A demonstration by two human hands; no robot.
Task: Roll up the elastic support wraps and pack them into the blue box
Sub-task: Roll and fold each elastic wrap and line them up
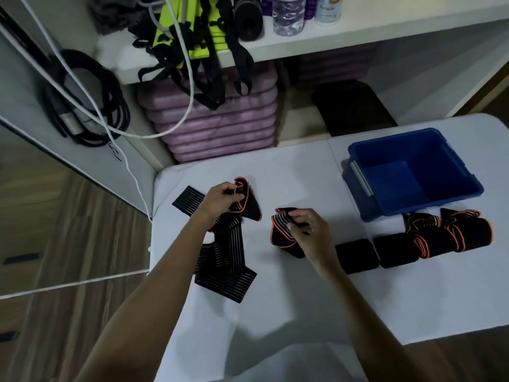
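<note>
While a black ribbed elastic wrap with pale stripes [220, 260] sprawls unrolled at seven o'clock on the white surface [289, 299], the left hand [220, 201] pinches its orange-edged end. At centre, the right hand [308, 230] grips a half-rolled orange-trimmed black wrap [283, 232]. Finished black rolls [413, 244] lie at three o'clock, just before the empty blue plastic box [407, 172] at two.

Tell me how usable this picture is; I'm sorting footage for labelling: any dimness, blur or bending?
Head view: dim, bluish light; the black wraps lose detail, though their stripes show; the shelf and table edges bow from the wide lens; both hands, left and right, are slightly soft.
</note>
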